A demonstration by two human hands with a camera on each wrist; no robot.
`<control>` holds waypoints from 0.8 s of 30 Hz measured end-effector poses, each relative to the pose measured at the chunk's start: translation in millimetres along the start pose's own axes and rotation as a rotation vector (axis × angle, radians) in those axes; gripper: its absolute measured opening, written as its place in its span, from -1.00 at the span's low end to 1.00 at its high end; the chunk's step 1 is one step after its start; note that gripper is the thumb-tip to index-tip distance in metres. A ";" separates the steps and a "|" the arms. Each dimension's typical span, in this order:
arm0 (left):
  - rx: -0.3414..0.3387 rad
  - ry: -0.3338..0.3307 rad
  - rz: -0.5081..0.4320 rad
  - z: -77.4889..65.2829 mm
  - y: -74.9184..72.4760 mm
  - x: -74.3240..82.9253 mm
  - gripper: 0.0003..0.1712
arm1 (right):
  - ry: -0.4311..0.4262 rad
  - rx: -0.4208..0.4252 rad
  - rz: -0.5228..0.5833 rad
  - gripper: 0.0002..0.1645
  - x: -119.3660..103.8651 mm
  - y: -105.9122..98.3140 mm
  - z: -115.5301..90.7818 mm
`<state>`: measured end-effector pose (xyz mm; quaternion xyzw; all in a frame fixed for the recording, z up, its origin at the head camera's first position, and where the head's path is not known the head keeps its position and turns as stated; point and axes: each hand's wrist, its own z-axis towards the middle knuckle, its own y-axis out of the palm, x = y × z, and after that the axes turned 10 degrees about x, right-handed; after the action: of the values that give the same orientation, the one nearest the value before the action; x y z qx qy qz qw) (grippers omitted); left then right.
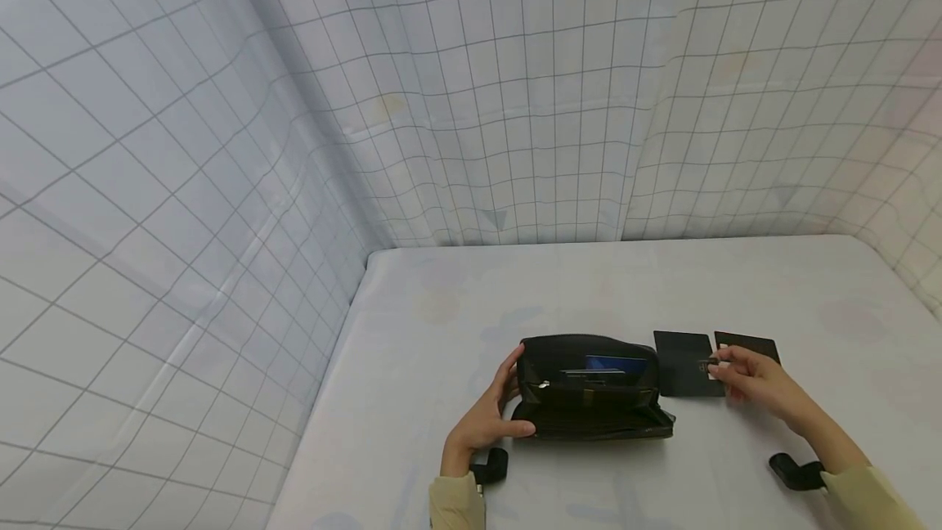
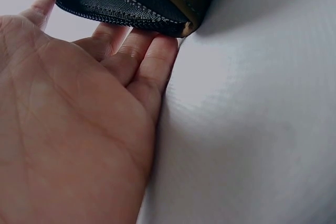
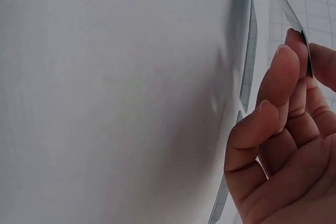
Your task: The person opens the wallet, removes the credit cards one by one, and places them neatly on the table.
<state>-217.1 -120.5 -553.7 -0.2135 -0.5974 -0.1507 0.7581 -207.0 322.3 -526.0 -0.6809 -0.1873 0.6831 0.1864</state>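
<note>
My left hand point(image 1: 489, 411) grips the left end of a black zip wallet point(image 1: 596, 436), thumb at the front edge and fingers behind. The wallet lies unzipped and spread, showing a blue card point(image 1: 616, 363) and other card edges in its slots. From the left wrist view, fingers touch the wallet's zipped end point(image 2: 115, 6). Over to the right, my right hand point(image 1: 758, 383) pinches a thin card point(image 3: 308, 56) between thumb and fingertips. Beneath and beside it are a flat black booklet point(image 1: 680, 358) with a small emblem and a second dark piece point(image 1: 758, 343), partly covered by the hand.
A white cloth covers the table point(image 1: 441, 309). Grid-patterned cloth point(image 1: 515, 105) hangs behind it and along the left and right sides. Black wrist devices point(image 1: 496, 464) are worn on both arms, below pale yellow sleeves point(image 1: 456, 505).
</note>
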 end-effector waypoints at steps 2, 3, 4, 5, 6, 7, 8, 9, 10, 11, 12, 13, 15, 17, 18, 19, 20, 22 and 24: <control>-0.004 0.007 0.004 -0.1 0.0 2.0 0.21 | 0.019 -0.011 -0.003 -0.48 1.9 0.1 -0.6; -0.005 0.013 0.007 -0.2 0.3 5.4 0.22 | 0.030 -0.014 -0.006 -0.48 2.3 0.2 -1.0; -0.008 0.017 0.008 -0.4 0.7 9.4 0.22 | 0.039 -0.018 -0.013 -0.48 2.6 0.3 -1.5; -0.013 0.018 0.005 -0.7 1.1 13.7 0.22 | 0.049 -0.020 -0.023 -0.48 3.0 0.4 -2.0; -0.017 0.022 0.004 -1.0 1.5 18.3 0.22 | 0.057 -0.021 -0.033 -0.47 3.2 0.5 -2.4; -0.021 0.020 -0.001 -1.1 1.9 23.0 0.23 | 0.064 -0.022 -0.042 -0.47 3.4 0.6 -2.9; -0.025 0.017 -0.005 -1.3 2.3 27.6 0.23 | 0.069 -0.020 -0.054 -0.47 3.5 0.6 -3.2; -0.027 0.013 -0.006 -1.6 2.6 31.8 0.23 | 0.072 -0.017 -0.066 -0.47 3.5 0.5 -3.6; -0.032 0.004 -0.009 -1.9 2.5 33.7 0.23 | 0.070 -0.014 -0.082 -0.47 3.5 0.4 -4.0; -0.033 -0.002 -0.010 -2.0 2.5 35.3 0.23 | 0.073 -0.007 -0.090 -0.47 3.4 0.3 -4.2; -0.034 -0.005 -0.007 -2.2 2.4 36.4 0.23 | 0.077 -0.001 -0.101 -0.47 3.3 0.2 -4.4; -0.034 -0.010 -0.009 -2.2 2.4 37.2 0.23 | 0.083 0.006 -0.110 -0.47 3.1 0.1 -4.7; -0.037 -0.014 -0.009 -2.3 2.4 37.6 0.23 | 0.094 0.019 -0.125 -0.47 3.4 -0.1 -5.0; -0.040 -0.017 -0.012 -2.2 2.3 36.7 0.22 | 0.107 0.032 -0.135 -0.46 3.7 -0.1 -5.0; -0.042 -0.015 -0.013 -2.1 2.3 36.1 0.22 | 0.109 0.038 -0.143 -0.46 4.0 -0.1 -5.0; -0.042 -0.018 -0.015 -2.1 2.3 35.8 0.22 | 0.112 0.044 -0.147 -0.46 4.4 -0.1 -4.8; -0.042 -0.019 -0.017 -2.0 2.4 35.2 0.22 | 0.112 0.048 -0.153 -0.46 5.0 -0.2 -4.4; -0.039 -0.016 -0.017 -2.0 2.4 34.6 0.22 | 0.110 0.056 -0.171 -0.46 6.0 -0.1 -3.8; -0.037 -0.013 -0.019 -2.1 2.5 34.4 0.21 | 0.110 0.062 -0.188 -0.46 7.1 0.2 -3.2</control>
<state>-205.8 -118.5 -521.2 -0.2230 -0.6015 -0.1673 0.7486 -203.9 325.7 -532.2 -0.6908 -0.2188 0.6295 0.2806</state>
